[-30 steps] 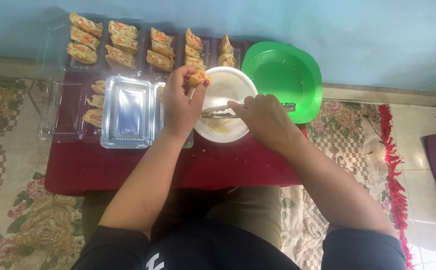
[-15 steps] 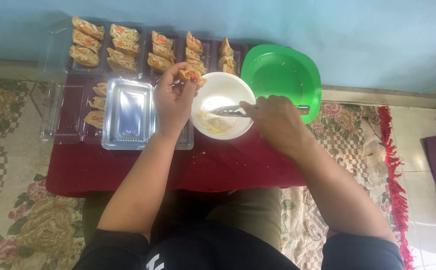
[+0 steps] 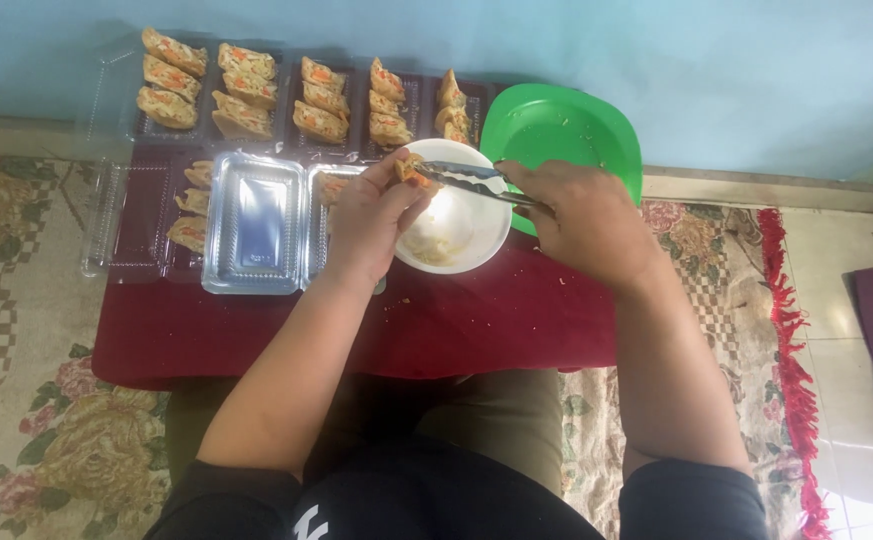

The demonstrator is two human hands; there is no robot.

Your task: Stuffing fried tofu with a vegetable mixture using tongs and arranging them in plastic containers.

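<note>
Clear Boxes, a Roll Held Over the White Bowl

Clear plastic boxes (image 3: 254,222) sit at the left on the red table (image 3: 456,330). The left hand (image 3: 371,220) pinches a filled roll piece (image 3: 411,168) above the white bowl (image 3: 453,222). Metal tongs (image 3: 471,178), clasped in the right hand (image 3: 581,220), touch the piece. Behind sits a green plate (image 3: 566,130).

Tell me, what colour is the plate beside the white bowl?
Bright green. The plate lies just right of the white bowl, clearest in the head view.
</note>
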